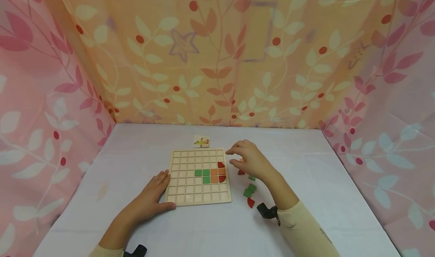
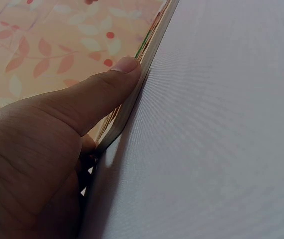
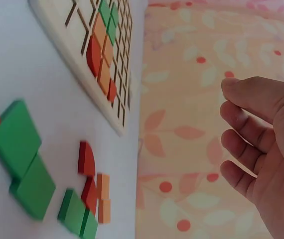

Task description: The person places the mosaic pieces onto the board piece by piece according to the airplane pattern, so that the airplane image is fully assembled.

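Board [image 1: 181, 189]: one, central
Pieces aboard [image 1: 206, 179]: three green, three orange, two red
Loose pieces [image 1: 252, 188], right: four green, three red, two orange
Left hand [image 1: 149, 196]: fingers straight, against near and left edges
Right hand [image 1: 250, 159]: released, near far-right corner

The person wears cream sleeves [image 1: 304, 226]; the right bears a small dark marking [image 1: 325, 235]; each wrist has a black camera [image 1: 266, 211].
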Demonstrator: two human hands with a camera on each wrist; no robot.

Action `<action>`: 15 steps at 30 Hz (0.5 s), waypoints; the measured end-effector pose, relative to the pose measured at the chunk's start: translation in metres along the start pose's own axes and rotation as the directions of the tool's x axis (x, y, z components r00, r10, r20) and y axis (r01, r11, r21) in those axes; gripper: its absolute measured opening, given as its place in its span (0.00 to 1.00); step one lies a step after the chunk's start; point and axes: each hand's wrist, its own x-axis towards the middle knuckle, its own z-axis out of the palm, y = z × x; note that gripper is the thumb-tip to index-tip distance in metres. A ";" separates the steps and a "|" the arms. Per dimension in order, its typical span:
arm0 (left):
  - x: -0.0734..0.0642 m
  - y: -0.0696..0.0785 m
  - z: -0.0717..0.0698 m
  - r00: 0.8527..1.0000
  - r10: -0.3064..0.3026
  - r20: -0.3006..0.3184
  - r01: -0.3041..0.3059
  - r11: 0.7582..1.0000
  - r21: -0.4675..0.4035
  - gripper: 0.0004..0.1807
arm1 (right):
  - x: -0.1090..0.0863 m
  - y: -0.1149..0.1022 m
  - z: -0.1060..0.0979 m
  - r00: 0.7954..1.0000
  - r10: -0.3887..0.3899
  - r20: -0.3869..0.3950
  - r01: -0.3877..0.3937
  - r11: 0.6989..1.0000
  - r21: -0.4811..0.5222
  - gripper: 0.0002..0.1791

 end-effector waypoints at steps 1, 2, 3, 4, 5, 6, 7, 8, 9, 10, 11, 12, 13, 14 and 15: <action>0.000 0.000 0.000 1.000 0.001 0.001 -0.001 1.000 0.000 0.63 | -0.004 0.002 -0.002 1.000 0.012 -0.005 -0.012 1.000 0.002 0.15; 0.000 0.000 0.000 1.000 0.002 0.001 -0.002 1.000 0.002 0.63 | -0.007 0.005 -0.004 1.000 0.022 -0.012 -0.022 1.000 0.007 0.15; 0.000 0.001 0.000 1.000 0.003 0.001 -0.003 1.000 0.006 0.63 | -0.011 0.007 -0.006 0.999 0.033 -0.018 -0.032 0.999 0.011 0.15; 0.000 0.001 0.000 1.000 0.003 -0.001 -0.003 1.000 0.007 0.63 | -0.014 0.009 -0.007 0.999 0.042 -0.025 -0.042 0.999 0.016 0.15; 0.000 0.000 0.000 1.000 0.002 -0.001 -0.002 1.000 0.009 0.63 | -0.018 0.011 -0.009 0.998 0.050 -0.032 -0.050 0.998 0.024 0.15; 0.000 0.000 0.000 1.000 0.000 -0.001 0.000 1.000 0.010 0.63 | -0.021 0.013 -0.010 0.998 0.057 -0.039 -0.056 0.998 0.033 0.14; 0.000 0.000 0.000 1.000 0.000 -0.002 0.000 1.000 0.013 0.63 | -0.024 0.015 -0.010 0.997 0.063 -0.045 -0.061 0.997 0.040 0.14; 0.000 0.000 0.000 1.000 -0.001 -0.003 0.001 1.000 0.015 0.63 | -0.027 0.017 -0.011 0.996 0.070 -0.050 -0.068 0.996 0.053 0.14; 0.000 0.000 0.000 1.000 -0.002 -0.004 0.002 1.000 0.015 0.63 | -0.030 0.019 -0.011 0.995 0.078 -0.054 -0.074 0.995 0.064 0.14; 0.000 0.000 0.000 1.000 -0.001 -0.005 0.001 1.000 0.014 0.63 | -0.032 0.021 -0.011 0.995 0.083 -0.057 -0.079 0.994 0.077 0.14; 0.001 0.001 0.000 1.000 -0.001 -0.005 0.001 1.000 0.014 0.63 | -0.035 0.023 -0.011 0.994 0.089 -0.057 -0.084 0.993 0.083 0.14; 0.001 0.001 0.000 1.000 0.000 -0.006 0.000 1.000 0.014 0.63 | -0.037 0.026 -0.011 0.994 0.093 -0.059 -0.088 0.992 0.086 0.14; 0.001 0.001 0.000 1.000 0.002 -0.006 -0.001 1.000 0.014 0.63 | -0.040 0.028 -0.011 0.993 0.100 -0.060 -0.094 0.992 0.089 0.14; 0.001 0.001 0.000 1.000 0.004 -0.007 -0.004 1.000 0.013 0.63 | -0.042 0.030 -0.011 0.993 0.104 -0.061 -0.098 0.991 0.090 0.14; 0.001 0.001 0.000 1.000 0.006 -0.007 -0.006 1.000 0.014 0.63 | -0.043 0.033 -0.011 0.992 0.109 -0.061 -0.103 0.990 0.092 0.14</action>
